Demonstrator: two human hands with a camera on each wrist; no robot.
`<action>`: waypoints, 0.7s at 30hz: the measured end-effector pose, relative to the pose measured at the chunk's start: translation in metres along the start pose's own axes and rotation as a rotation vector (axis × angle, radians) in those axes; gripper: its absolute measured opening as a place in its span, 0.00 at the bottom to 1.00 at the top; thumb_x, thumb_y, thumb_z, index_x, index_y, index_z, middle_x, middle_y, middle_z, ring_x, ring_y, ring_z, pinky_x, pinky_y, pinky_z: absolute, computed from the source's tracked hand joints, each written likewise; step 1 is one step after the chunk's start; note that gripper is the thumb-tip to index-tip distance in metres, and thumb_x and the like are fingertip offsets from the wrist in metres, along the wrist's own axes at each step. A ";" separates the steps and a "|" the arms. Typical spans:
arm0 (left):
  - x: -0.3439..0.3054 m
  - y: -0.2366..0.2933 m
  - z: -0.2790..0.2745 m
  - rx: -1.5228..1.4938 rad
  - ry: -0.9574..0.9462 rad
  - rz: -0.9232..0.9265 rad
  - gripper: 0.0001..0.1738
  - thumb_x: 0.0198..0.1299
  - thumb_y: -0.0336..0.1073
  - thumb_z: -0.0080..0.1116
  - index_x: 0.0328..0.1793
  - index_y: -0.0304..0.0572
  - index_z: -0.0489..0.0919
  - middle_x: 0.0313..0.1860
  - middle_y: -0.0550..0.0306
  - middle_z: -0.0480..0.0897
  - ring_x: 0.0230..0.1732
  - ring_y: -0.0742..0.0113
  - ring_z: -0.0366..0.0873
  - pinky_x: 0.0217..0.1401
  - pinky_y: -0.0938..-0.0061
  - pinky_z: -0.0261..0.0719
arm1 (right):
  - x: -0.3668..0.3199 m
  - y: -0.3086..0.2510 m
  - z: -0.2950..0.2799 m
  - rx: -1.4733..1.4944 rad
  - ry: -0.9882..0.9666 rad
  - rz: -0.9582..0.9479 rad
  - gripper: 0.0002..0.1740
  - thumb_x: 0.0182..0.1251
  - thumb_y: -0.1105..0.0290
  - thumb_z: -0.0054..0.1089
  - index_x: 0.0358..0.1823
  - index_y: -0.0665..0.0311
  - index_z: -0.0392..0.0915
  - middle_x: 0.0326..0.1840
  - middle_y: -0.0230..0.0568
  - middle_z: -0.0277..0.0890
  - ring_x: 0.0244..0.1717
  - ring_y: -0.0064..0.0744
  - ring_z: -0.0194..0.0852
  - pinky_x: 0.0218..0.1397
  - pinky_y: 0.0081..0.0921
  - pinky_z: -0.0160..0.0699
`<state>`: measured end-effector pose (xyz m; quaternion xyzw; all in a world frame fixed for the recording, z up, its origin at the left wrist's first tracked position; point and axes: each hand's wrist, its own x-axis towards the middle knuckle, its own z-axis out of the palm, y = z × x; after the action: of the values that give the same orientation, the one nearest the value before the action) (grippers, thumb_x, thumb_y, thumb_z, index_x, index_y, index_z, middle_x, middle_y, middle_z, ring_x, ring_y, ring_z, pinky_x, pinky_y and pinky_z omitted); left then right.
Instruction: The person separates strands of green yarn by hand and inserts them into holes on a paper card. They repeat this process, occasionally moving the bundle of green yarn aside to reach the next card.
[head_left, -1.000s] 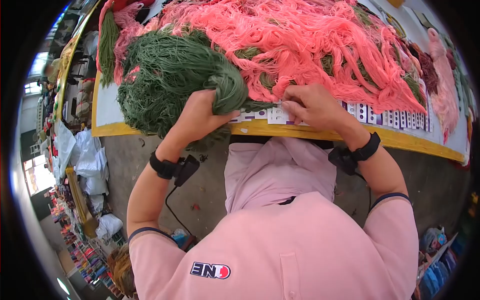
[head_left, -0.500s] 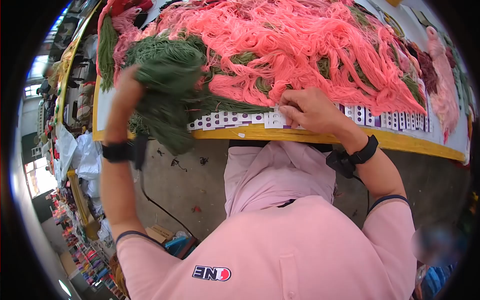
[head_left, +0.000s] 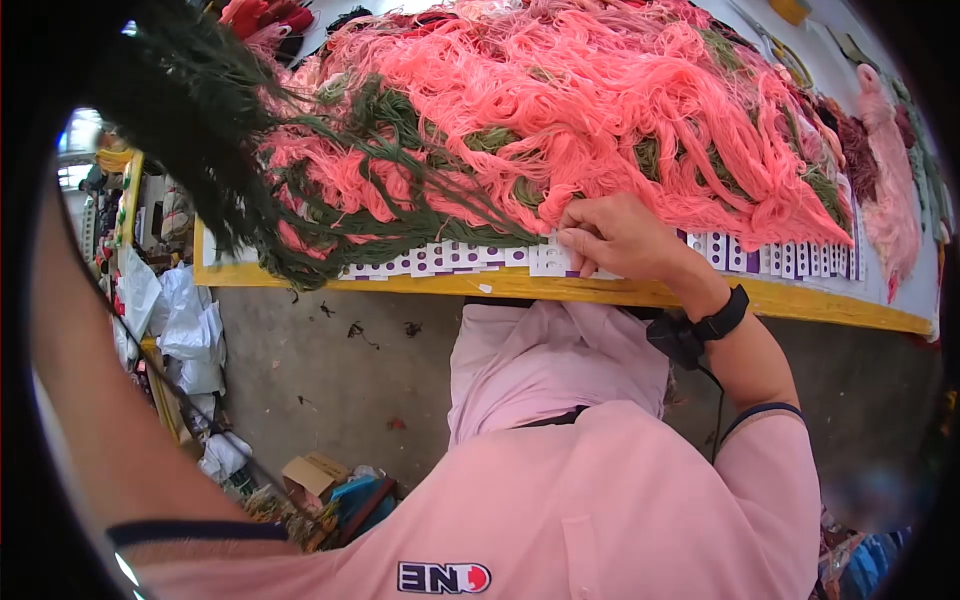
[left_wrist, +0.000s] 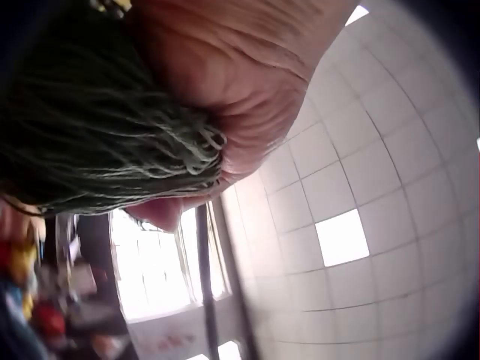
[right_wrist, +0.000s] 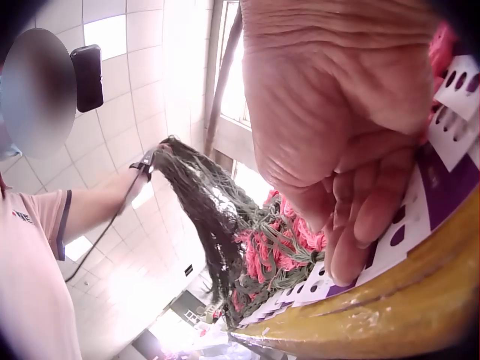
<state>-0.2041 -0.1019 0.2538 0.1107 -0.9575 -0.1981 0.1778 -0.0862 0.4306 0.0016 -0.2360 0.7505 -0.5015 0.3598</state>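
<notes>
My left hand is raised high to the left and grips a thick hank of green yarn. Its dark strands run from the upper left down into the pink yarn heap on the table. In the right wrist view the lifted green yarn hangs from that left hand. My right hand sits at the table's near edge, fingers curled onto a row of white and purple punched cards. The right wrist view shows its fingertips on those cards.
The table has a yellow front edge. Dusty pink and maroon skeins lie at its far right. On the concrete floor to the left are white bags and a cardboard box.
My left hand has swung the green hank from the table edge up and out to the left, drawing its strands taut. The right hand has stayed on the cards.
</notes>
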 end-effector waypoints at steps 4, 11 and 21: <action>-0.099 0.089 0.065 -0.881 -0.407 -0.150 0.17 0.67 0.40 0.56 0.52 0.32 0.80 0.33 0.59 0.80 0.25 0.73 0.71 0.28 0.78 0.71 | -0.004 0.000 -0.011 0.237 0.001 -0.024 0.10 0.74 0.69 0.53 0.37 0.68 0.76 0.27 0.34 0.81 0.27 0.21 0.82 0.30 0.19 0.78; -0.282 0.175 0.240 -1.777 -0.970 -0.618 0.27 0.74 0.44 0.46 0.68 0.27 0.69 0.62 0.46 0.78 0.53 0.67 0.78 0.55 0.69 0.79 | -0.014 0.010 -0.008 0.344 0.435 -0.085 0.07 0.74 0.69 0.54 0.39 0.65 0.76 0.26 0.31 0.77 0.25 0.16 0.75 0.29 0.18 0.74; -0.312 0.170 0.253 -2.003 -0.889 -0.693 0.26 0.75 0.45 0.43 0.67 0.29 0.70 0.62 0.46 0.77 0.58 0.58 0.79 0.61 0.65 0.79 | 0.003 -0.019 0.042 0.738 0.225 -0.137 0.05 0.72 0.68 0.58 0.41 0.61 0.76 0.31 0.25 0.73 0.25 0.10 0.62 0.25 0.11 0.59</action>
<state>-0.0404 0.2250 0.0158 0.0976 -0.2667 -0.9304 -0.2316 -0.0558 0.3970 0.0081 -0.0842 0.5370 -0.7833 0.3016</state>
